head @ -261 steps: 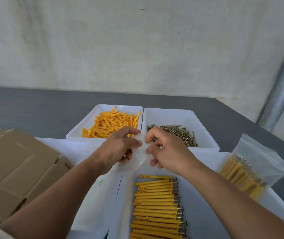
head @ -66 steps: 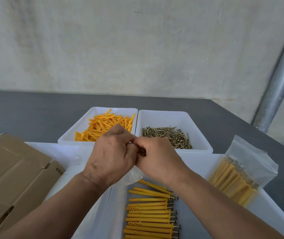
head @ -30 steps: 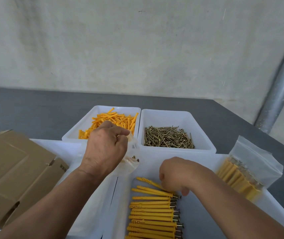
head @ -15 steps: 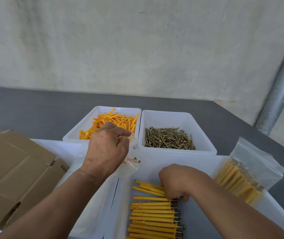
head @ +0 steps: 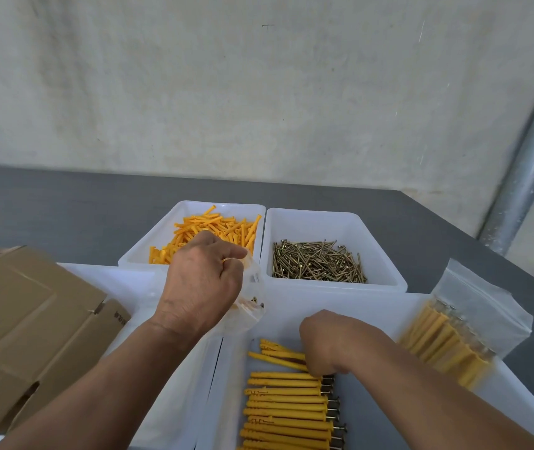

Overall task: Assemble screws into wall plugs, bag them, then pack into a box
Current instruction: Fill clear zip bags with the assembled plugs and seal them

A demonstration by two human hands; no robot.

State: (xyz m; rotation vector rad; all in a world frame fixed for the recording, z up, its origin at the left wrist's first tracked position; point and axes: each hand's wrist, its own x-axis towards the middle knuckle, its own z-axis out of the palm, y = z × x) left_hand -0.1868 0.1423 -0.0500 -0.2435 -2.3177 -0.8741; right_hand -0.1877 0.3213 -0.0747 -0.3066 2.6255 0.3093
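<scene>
Desk: Left hand [head: 202, 284]?

Field: Fisted tight round the neck of a clear bag [head: 250, 315], held up just in front of the bins, over the inner edges of the two near trays. A little orange and a few screw heads just visible through the plastic.

Desk: And the right hand [head: 327, 342]?

Field: Down in the near tray [head: 382, 306], knuckles up, fingers curled onto the loose assembled plugs [head: 278, 360] at the far end of the row. Fingertips hidden under the hand — impossible to say whether pinching one or only touching.

Desk: Rest of that row?

Field: Laid side by side, running toward the camera. Yellow bodies to the left, screw heads poking out to the right.

Desk: Supplies?

Field: Two white bins behind the hands, side by side and touching. Orange wall plugs [head: 213, 227] heaped in the left bin [head: 191, 204], brass-coloured screws [head: 317, 263] piled in the right bin [head: 311, 219].

Desk: Anything finished?

Field: One filled bag [head: 466, 326], zip-topped and packed with plugs, leaning on the near tray's right rim.

Desk: Surroundings?

Field: Brown cardboard box [head: 28, 319] lying at left, its corner over the edge of a second white tray [head: 122, 277]. All on a dark grey table [head: 64, 206] against a pale wall [head: 226, 92], with a metal pole [head: 531, 151] slanting up at far right.
</scene>
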